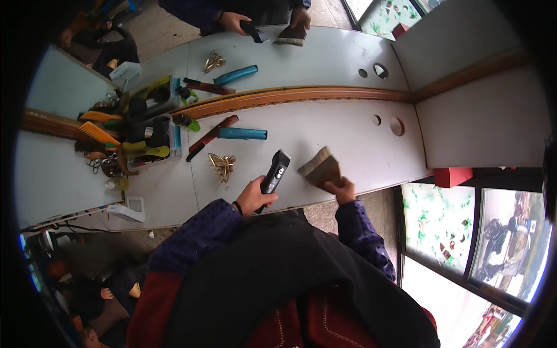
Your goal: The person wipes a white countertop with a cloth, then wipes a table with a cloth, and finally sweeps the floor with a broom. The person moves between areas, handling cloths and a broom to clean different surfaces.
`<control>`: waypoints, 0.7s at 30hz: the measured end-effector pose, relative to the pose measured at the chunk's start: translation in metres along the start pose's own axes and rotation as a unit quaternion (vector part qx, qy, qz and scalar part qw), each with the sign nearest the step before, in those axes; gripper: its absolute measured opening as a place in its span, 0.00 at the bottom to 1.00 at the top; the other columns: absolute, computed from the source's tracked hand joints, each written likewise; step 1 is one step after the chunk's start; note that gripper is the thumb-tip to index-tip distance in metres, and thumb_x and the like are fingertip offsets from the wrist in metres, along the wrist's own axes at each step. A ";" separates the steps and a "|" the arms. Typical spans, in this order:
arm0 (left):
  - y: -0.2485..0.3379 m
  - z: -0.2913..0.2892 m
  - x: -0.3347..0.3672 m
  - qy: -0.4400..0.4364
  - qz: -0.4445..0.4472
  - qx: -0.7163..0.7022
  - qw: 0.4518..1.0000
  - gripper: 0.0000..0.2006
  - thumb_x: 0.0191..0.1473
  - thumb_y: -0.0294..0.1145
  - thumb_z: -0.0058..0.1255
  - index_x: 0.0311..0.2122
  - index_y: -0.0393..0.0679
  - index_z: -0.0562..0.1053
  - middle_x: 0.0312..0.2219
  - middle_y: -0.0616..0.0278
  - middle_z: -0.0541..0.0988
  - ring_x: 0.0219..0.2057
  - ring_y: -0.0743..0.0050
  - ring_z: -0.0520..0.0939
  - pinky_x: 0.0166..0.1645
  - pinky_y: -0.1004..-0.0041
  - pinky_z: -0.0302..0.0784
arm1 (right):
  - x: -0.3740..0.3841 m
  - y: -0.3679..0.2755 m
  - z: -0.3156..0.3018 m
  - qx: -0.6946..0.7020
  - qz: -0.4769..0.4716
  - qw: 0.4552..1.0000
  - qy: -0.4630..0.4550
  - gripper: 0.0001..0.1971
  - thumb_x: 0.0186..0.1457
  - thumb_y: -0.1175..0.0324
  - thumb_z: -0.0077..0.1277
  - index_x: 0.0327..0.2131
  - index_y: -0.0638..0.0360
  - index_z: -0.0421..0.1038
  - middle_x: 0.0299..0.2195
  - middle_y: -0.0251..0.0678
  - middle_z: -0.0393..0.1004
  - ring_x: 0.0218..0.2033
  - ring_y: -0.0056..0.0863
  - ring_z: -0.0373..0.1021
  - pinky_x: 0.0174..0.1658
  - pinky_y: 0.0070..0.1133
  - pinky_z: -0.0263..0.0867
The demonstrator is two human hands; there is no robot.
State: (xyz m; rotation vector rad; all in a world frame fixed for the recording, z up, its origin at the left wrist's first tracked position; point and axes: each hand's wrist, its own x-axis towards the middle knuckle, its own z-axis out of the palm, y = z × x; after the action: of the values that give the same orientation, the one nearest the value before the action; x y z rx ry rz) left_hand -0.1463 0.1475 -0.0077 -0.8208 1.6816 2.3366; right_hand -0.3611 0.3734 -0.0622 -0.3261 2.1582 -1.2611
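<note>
My left hand (253, 198) is wrapped round a black hair clipper (275, 174), its blade end tilted up and away from me over the counter's near edge. To the right, my right hand (343, 190) grips a wide flat brush (321, 168) by its brown handle, the pale bristles pointing up and left. Both are held above the white counter (360, 151), with a gap between them. Left of the clipper lies a gold claw hair clip (222, 167). Beyond it are a long teal object (243, 134) and a dark red and black one (212, 138).
A mirror with a wooden frame (301, 94) stands along the counter's back, reflecting my hands. At left is a clear bin (168, 152) of tools, beside an orange comb (100, 133) and scissors (94, 165). A white device (129, 210) sits near the front left edge. Round holes pierce the counter's right end.
</note>
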 end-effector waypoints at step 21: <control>0.052 0.088 0.082 -0.106 -0.115 0.051 0.986 0.14 0.42 0.20 0.51 0.37 0.38 0.64 0.16 0.63 0.68 0.13 0.78 0.70 0.16 0.76 0.66 | 0.010 -0.079 -0.100 -0.110 -0.200 0.953 0.201 0.10 0.44 0.69 0.54 0.27 0.65 0.66 0.20 0.43 0.72 0.21 0.29 0.69 0.27 0.23 0.65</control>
State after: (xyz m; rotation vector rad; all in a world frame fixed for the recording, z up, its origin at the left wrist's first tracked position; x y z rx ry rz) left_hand -0.2672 0.1930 0.0131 -0.6796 1.5150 2.0838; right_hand -0.4375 0.3973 0.0372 -0.6775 2.6888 -1.3984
